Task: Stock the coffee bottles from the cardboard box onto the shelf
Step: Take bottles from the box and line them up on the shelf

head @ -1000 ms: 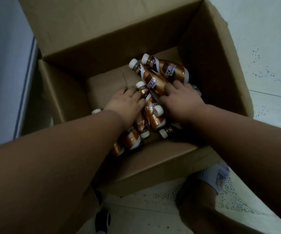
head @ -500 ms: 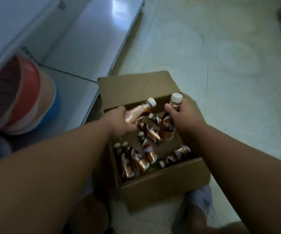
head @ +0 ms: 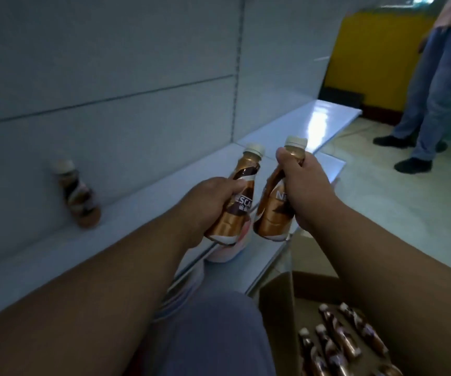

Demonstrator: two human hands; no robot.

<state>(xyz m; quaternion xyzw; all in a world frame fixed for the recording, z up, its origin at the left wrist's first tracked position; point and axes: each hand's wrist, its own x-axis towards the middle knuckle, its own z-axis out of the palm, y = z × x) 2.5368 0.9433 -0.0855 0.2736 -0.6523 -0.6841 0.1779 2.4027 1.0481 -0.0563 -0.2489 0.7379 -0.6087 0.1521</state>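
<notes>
Two-handed transfer toward the shelf [head: 143,202], the landmark for what follows; the left hand [head: 210,202] has its fingers wrapped and pressed together round the lower body of 1 coffee bottle [head: 242,196], held upright with its cap up, above the shelf's front edge; the right hand [head: 308,185] closes round a second bottle [head: 273,213], thumb high on the neck, just off the shelf's front edge and nearly touching the first; 1 stocked bottle [head: 76,194], blurred, stands at the back of the shelf against the rear panel, well apart from both hands; the cardboard box [head: 278,299] sits on the floor below the shelf's front, with several bottles lying loose inside; a bystander's legs [head: 430,104] stand beyond the shelf's far end. Judged risks: the 2 held bottles may knock together while being set down side by side; the left grip, low on a slick label, could let that bottle tip as it meets the glossy board; a bottle placed near the front edge could topple back toward the box.
</notes>
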